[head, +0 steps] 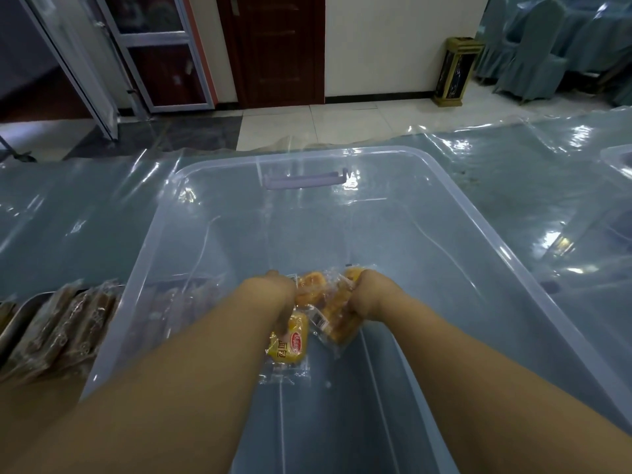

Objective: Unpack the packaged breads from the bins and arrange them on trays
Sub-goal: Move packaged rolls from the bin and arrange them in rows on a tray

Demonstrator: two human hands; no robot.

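The fingers of the left hand (273,292) are bent downward and mostly hidden behind the back of the hand. One digit reaches down onto the top edge of the yellow pack (287,343), but I cannot tell whether it grips the pack or only touches it. The fingers of the right hand (372,295) are curled round a clear-wrapped bread (338,323), whose wrapper bunches under the palm and sticks out below it. Between the two sets of fingers lies another clear-wrapped bun (307,289), touching both neighbours. The yellow pack sits just below the left fingers, nearer the person, with its clear sealed end pointing toward the body. All three packs rest on the floor of the clear bin (513,254), whose walls rise around both forearms. Well beyond the fingertips, on the bin's far wall, is a purple handle (304,179). Left of the left fingers, outside the bin wall, stands a metal tray (20,316) holding brown packs (71,323) laid side by side. A glossy plastic sheet (513,172) covers the table around the bin. Far right of the right fingers the corner of a second bin (617,162) shows. Across the room beyond stand a gold-trimmed dustbin (456,70) and covered chairs (543,53).
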